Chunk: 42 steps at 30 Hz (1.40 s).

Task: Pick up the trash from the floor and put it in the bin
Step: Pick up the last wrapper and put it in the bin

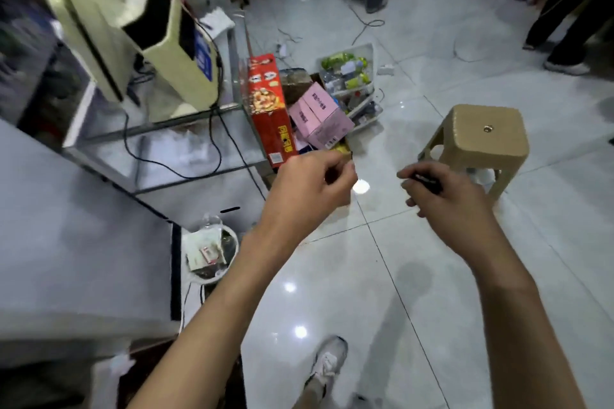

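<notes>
red box [267, 106] by the glass table's corner had yellow characters low on its side, too blurry to read | pink box [320, 116] right beside it had dark print on top, couldn't make it out | blue label [203, 58] on the cream machine was illegible too | nothing actually readable

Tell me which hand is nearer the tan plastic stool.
Right. The right hand, holding a small dark object, sits just left of the tan plastic stool, beside its near leg. The left hand is farther left, in front of the red box.
</notes>
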Each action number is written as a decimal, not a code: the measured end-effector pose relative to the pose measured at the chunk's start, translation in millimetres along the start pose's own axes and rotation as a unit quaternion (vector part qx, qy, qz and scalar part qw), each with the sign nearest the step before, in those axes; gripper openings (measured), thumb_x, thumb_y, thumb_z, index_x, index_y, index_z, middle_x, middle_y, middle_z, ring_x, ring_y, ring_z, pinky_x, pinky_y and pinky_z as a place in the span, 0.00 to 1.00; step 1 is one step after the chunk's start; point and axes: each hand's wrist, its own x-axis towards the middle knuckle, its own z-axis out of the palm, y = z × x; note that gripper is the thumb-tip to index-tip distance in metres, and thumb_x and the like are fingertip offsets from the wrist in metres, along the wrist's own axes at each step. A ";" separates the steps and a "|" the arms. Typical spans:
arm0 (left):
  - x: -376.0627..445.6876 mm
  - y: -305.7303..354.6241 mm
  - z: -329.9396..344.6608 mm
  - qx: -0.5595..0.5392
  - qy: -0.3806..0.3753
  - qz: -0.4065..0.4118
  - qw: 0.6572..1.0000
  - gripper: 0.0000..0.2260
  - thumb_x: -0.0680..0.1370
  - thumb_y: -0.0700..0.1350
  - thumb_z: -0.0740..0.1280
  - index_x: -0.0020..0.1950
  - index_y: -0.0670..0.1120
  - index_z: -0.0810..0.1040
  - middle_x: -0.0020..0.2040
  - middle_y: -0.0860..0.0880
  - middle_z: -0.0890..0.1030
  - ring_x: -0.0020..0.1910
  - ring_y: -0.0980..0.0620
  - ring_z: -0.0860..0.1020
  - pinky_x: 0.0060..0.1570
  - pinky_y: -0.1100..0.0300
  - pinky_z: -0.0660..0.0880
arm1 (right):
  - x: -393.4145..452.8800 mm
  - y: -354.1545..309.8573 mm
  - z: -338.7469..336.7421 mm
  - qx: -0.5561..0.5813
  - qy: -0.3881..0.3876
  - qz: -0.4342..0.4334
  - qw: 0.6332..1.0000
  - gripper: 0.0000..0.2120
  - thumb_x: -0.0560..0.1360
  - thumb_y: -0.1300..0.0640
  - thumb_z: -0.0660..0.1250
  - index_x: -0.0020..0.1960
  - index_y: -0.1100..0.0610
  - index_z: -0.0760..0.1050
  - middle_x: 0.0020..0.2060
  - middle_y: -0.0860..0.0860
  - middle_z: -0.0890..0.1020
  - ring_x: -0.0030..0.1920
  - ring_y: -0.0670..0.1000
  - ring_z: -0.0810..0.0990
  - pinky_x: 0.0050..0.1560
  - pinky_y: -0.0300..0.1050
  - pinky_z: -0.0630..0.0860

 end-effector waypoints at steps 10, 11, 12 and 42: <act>-105.8 -104.4 -136.0 0.084 0.107 -0.161 0.978 0.16 0.78 0.51 0.62 0.33 0.46 0.70 0.27 0.50 0.72 0.31 0.53 0.73 0.32 0.55 0.67 | -21.3 -101.0 148.7 -0.108 -0.146 -0.120 0.976 0.08 0.78 0.59 0.65 0.52 0.51 0.80 0.47 0.48 0.82 0.46 0.48 0.81 0.43 0.40 0.73; -116.9 -123.9 -147.0 0.091 0.118 -0.182 0.972 0.15 0.78 0.51 0.62 0.33 0.45 0.70 0.28 0.49 0.72 0.31 0.50 0.73 0.32 0.55 0.66 | -22.8 -106.6 172.3 -0.120 -0.157 -0.132 0.971 0.08 0.77 0.60 0.65 0.52 0.51 0.80 0.46 0.48 0.82 0.46 0.48 0.81 0.43 0.40 0.72; -126.6 -142.8 -156.6 0.098 0.125 -0.196 0.968 0.16 0.77 0.52 0.63 0.33 0.45 0.69 0.27 0.48 0.72 0.32 0.49 0.73 0.31 0.56 0.64 | -23.2 -110.5 195.3 -0.132 -0.168 -0.142 0.966 0.07 0.77 0.60 0.65 0.51 0.51 0.80 0.45 0.48 0.82 0.46 0.48 0.80 0.43 0.40 0.71; -109.9 -592.3 -210.9 0.055 0.062 -0.417 0.905 0.15 0.78 0.51 0.61 0.36 0.43 0.71 0.30 0.48 0.72 0.34 0.45 0.70 0.34 0.57 0.64 | 110.4 -88.6 668.8 -0.244 -0.315 -0.076 0.914 0.06 0.76 0.61 0.66 0.48 0.53 0.80 0.43 0.44 0.81 0.44 0.45 0.77 0.43 0.29 0.69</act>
